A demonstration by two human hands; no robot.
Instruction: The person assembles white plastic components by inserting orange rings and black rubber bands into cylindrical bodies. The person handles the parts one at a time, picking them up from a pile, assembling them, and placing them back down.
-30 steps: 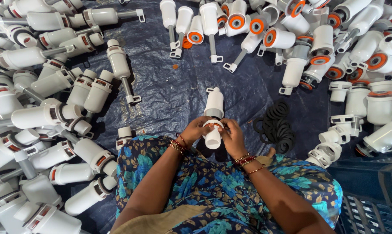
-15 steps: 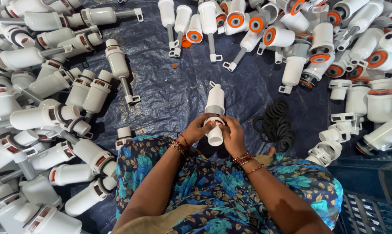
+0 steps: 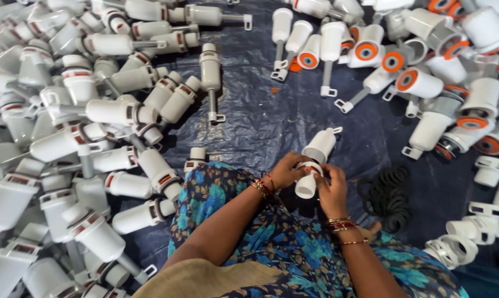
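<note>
Dark blue plastic sheeting point(image 3: 271, 127) on the floor carries heaps of white plastic valve bodies point(image 3: 117, 110), and near its middle the left hand point(image 3: 287, 170) and right hand point(image 3: 331, 190) both clasp one white plastic valve piece point(image 3: 306, 185), seemingly fitting its ring.

Small red-and-dark rectangular labels point(image 3: 165, 179), apparently stickers, on white plastic parts at left.
</note>
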